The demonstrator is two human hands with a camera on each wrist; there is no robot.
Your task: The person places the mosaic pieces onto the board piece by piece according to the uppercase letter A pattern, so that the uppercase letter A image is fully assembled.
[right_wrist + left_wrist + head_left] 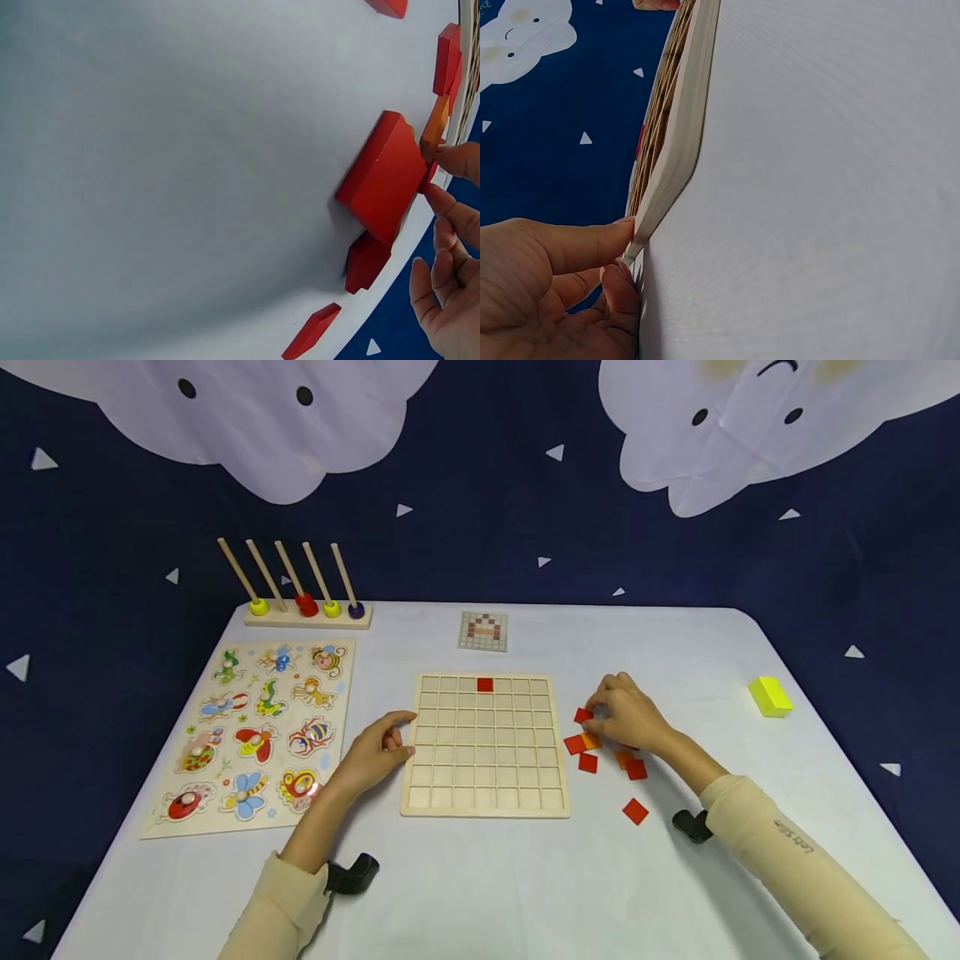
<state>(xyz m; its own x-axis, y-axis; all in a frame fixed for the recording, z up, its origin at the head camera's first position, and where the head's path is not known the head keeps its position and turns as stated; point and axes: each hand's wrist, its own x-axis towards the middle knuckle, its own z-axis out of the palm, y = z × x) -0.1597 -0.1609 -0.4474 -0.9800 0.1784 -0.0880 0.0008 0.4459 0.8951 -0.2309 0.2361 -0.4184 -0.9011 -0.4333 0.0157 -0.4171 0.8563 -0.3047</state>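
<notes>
A wooden grid board point(486, 814) lies flat with one red tile point(485, 685) in its top row. My left hand point(372, 753) is at the board's left side, thumb and index finger apart and touching the edge; the left wrist view shows these fingers point(592, 246) against the board's rim point(682, 142). To the right of the board, my right hand point(628, 714) is over scattered red and orange tiles point(588, 763). Its thumb and a finger pinch a small red tile point(429, 177) beside an orange one point(435, 131); the fingers partly hide the pile.
A small pattern card point(483, 632) lies behind the board. An insect picture puzzle point(225, 781) is at left, with a peg stand point(307, 620) holding coloured beads behind it. A yellow block point(770, 697) sits at far right. One red tile point(635, 812) lies nearer the front.
</notes>
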